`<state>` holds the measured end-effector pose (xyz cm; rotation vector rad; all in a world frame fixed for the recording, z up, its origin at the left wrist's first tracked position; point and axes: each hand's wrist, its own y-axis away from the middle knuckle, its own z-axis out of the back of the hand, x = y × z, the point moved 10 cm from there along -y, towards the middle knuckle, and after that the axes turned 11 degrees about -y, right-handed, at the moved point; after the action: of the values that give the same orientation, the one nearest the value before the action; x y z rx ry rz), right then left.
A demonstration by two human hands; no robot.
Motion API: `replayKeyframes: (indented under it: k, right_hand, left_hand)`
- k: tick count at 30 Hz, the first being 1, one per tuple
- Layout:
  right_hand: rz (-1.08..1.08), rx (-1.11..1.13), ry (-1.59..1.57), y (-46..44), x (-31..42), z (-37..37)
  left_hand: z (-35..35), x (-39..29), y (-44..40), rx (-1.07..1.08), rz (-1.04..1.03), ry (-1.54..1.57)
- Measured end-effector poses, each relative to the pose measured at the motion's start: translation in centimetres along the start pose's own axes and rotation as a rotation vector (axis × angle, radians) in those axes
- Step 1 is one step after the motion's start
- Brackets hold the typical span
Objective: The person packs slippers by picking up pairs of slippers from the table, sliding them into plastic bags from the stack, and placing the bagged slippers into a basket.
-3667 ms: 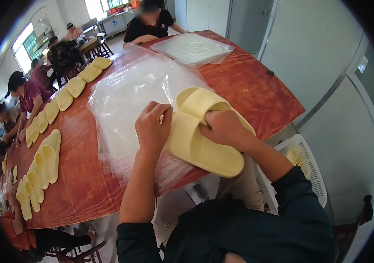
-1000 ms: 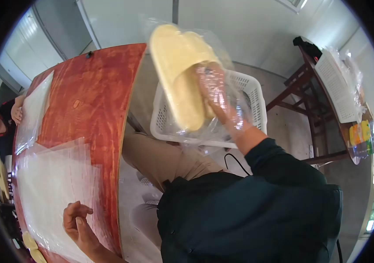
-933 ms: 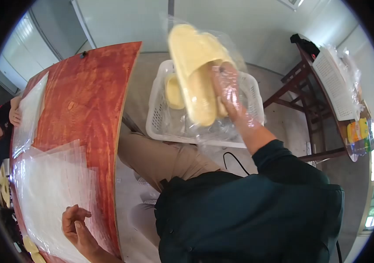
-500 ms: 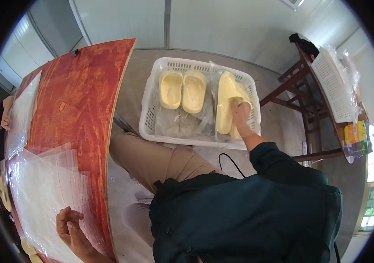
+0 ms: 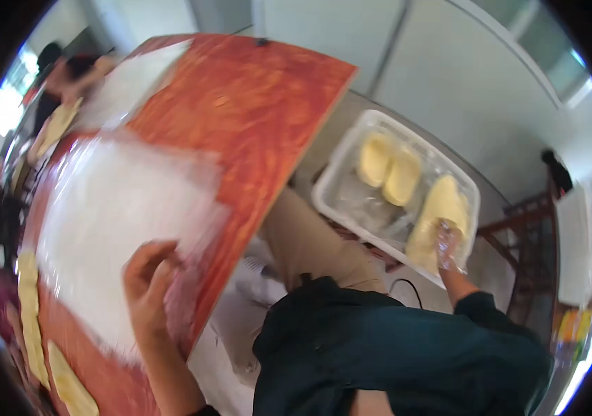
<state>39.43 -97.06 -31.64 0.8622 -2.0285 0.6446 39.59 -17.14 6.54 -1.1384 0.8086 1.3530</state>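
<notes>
A white plastic basket (image 5: 337, 149) holds pale yellow slippers in clear plastic. On its left side lie two, a left slipper (image 5: 375, 161) and its mate (image 5: 402, 179). My right hand (image 5: 446, 243) rests at the near end of the right-hand slippers (image 5: 437, 208), with shiny clear film over it. Blur and film hide what its fingers grip, if anything. Over the near edge of a stack of clear plastic bags (image 5: 115, 222) on the table, my left hand (image 5: 149, 277) is loosely curled, thumb and fingers apart, with nothing seen in it.
The reddish wooden table (image 5: 254, 97) bears more plastic sheets (image 5: 126, 83) at its far left, near another person's arm (image 5: 88, 80). Yellow flat pieces (image 5: 70, 381) lie along its left side. A dark wooden rack (image 5: 528, 236) with a white container (image 5: 577, 249) stands at right.
My view has swung left, so the table fills more of it and the basket sits further right. My right hand is now lower on the slippers, with film across it.
</notes>
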Motion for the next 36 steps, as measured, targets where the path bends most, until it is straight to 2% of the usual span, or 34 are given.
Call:
replayKeyframes:
  k: [1, 2, 6, 8, 10, 11, 13, 14, 16, 18, 20, 22, 24, 26, 28, 32, 34, 35, 36]
  right_hand:
    - [0.072, 0.01, 0.682, 1.9, 3.9, -4.2]
    - [0.102, 0.046, 0.979, 3.0, 5.6, -6.6]
    - [0.121, 0.328, 1.374, 9.4, 8.1, -13.2]
    - [0.278, 0.701, 1.774, 12.5, 8.1, -15.1]
    - [0.14, 0.754, 1.699, 13.9, 9.8, -18.1]
    - [0.147, 0.776, 1.691, 14.5, 11.7, -21.8]
    - [-0.57, 1.175, 2.045, 17.5, 10.4, -25.3]
    - [-0.559, 1.193, 2.043, 17.8, 11.0, -27.5]
    - [-0.447, 1.545, 1.935, 20.6, 10.7, -32.6]
    - [-0.335, 1.586, 1.804, 22.1, 10.1, -39.7]
    - [-0.002, 1.435, 1.327, 22.8, 10.4, -48.1]
    - [0.053, 1.19, 0.927, 23.4, 10.8, -55.1]
    - [0.061, 1.109, 0.622, 23.1, 9.5, -60.2]
    - [0.217, 1.135, 0.481, 23.2, 9.5, -66.2]
    - [0.255, 1.131, 0.45, 21.8, 7.2, -70.9]
    - [0.259, 1.119, 0.426, 17.8, 0.4, -76.1]
    - [0.471, 1.06, 0.519, 15.5, -2.6, -76.8]
    - [0.462, 1.067, 0.509, 15.5, -2.5, -77.2]
    - [0.249, 1.031, 0.582, 14.4, -3.4, -77.0]
  left_hand:
    - [0.1, -0.2, 0.0, -0.027, 0.032, 0.007]
    - [0.1, -0.5, 0.0, -0.022, 0.019, 0.029]
    - [1.1, -0.6, -0.1, -0.038, 0.054, 0.07]
    - [1.1, -0.7, -0.3, -0.004, 0.015, 0.133]
    - [1.5, -0.4, -0.5, -0.006, -0.005, 0.164]
    - [1.3, -0.6, -0.4, 0.026, -0.028, 0.196]
    - [1.6, -0.6, -0.3, -0.014, -0.003, 0.222]
    - [1.5, -0.6, -0.3, -0.004, -0.009, 0.215]
    - [1.6, -0.6, -0.3, -0.008, -0.017, 0.2]
    - [1.7, -0.7, -0.3, -0.02, -0.029, 0.14]
    - [2.0, -0.8, -0.5, -0.054, -0.071, 0.106]
    - [2.8, -0.5, -0.8, -0.115, -0.101, 0.047]
    - [3.9, -0.2, -0.8, -0.151, -0.125, 0.117]
    - [6.3, -0.4, 0.0, -0.263, -0.121, 0.108]
    - [9.0, -0.4, 1.5, -0.35, -0.132, 0.125]
    - [18.8, 0.7, 12.0, -0.975, -0.128, -0.09]
    - [23.7, 2.9, 18.8, -1.255, -0.166, -0.244]
    - [25.2, 3.3, 22.5, -1.391, -0.185, -0.291]
    - [27.2, 4.8, 25.8, -1.468, -0.111, -0.338]
